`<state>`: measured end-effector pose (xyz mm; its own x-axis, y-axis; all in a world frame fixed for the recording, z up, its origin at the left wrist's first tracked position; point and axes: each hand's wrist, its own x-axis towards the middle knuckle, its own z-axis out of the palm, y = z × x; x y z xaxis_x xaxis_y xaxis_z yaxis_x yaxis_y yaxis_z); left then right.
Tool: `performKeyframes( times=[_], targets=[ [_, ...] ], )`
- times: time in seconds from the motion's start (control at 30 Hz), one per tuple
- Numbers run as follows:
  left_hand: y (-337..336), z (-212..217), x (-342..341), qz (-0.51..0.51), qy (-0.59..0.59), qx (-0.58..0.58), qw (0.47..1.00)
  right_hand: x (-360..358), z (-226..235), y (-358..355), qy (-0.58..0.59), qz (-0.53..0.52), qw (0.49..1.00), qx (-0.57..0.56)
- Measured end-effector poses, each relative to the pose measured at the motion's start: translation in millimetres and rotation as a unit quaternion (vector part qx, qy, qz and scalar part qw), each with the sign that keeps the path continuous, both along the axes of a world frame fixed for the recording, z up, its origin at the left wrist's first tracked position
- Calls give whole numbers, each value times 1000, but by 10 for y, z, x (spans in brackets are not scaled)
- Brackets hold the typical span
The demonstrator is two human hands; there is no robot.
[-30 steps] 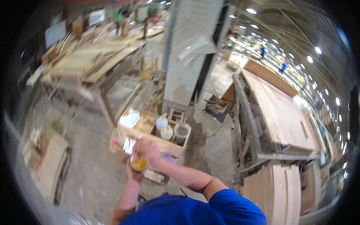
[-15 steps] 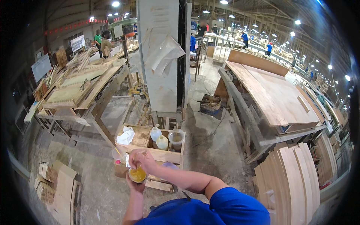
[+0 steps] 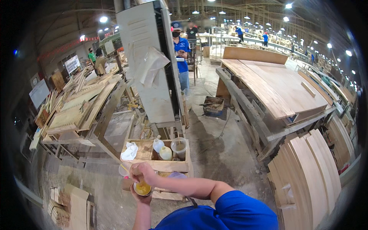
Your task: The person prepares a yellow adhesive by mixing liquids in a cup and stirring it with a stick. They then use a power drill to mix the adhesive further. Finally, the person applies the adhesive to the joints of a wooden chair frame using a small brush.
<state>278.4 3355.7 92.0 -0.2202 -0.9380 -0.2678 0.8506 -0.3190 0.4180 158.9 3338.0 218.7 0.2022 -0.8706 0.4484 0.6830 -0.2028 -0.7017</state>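
Observation:
My left hand point(image 3: 143, 199) is wrapped round a small round cup point(image 3: 142, 188) of yellow, thick-looking contents, low in front of me. Directly over it my right hand point(image 3: 142, 172) reaches across, fingers closed and pointing down at the cup. Whatever those fingers pinch is hidden by the hand. Just beyond, a wooden crate point(image 3: 172, 166) holds two whitish plastic bottles point(image 3: 165, 153) and a clear tub point(image 3: 179, 145) with murky contents. A crumpled white cloth point(image 3: 130, 151) lies at its left. Beside my right hand stands a clear plastic cup point(image 3: 123, 170) with a yellow stick.
A grey metal cabinet point(image 3: 143, 73) rises behind the crate, where a person in blue point(image 3: 181, 48) stands. Workbenches with wooden boards point(image 3: 283, 86) and strips point(image 3: 73, 111) flank me. Stacked planks point(image 3: 306, 168) are at right, more wood point(image 3: 74, 203) at lower left. A dark box point(image 3: 213, 106) sits on the floor.
The view has tilted and shifted. A person in blue now shows more fully beside the cabinet. My right hand stays over the cup, and my left hand still holds it.

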Motion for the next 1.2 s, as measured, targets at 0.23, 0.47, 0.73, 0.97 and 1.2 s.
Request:
performKeyframes(
  times=[0.23, 0.47, 0.73, 0.97, 1.2],
  targets=[
    [14, 73, -234, -34, -13, -1, 999, -166, -28, -26, -53, -6, 998, -20],
    [-80, 9, -266, -44, -23, -42, 998, -268, -62, 16, -2, 12, 1000, -10],
    [-25, 126, -303, -31, 21, 6, 999, -421, -260, -86, 108, 32, 989, 95],
    [-71, -183, -134, -8, 35, 53, 998, -273, -219, 20, 99, 104, 988, 55],
    [-17, -154, -20, 15, 28, -11, 999, -102, -209, 22, 105, 84, 991, 6]
  ],
)
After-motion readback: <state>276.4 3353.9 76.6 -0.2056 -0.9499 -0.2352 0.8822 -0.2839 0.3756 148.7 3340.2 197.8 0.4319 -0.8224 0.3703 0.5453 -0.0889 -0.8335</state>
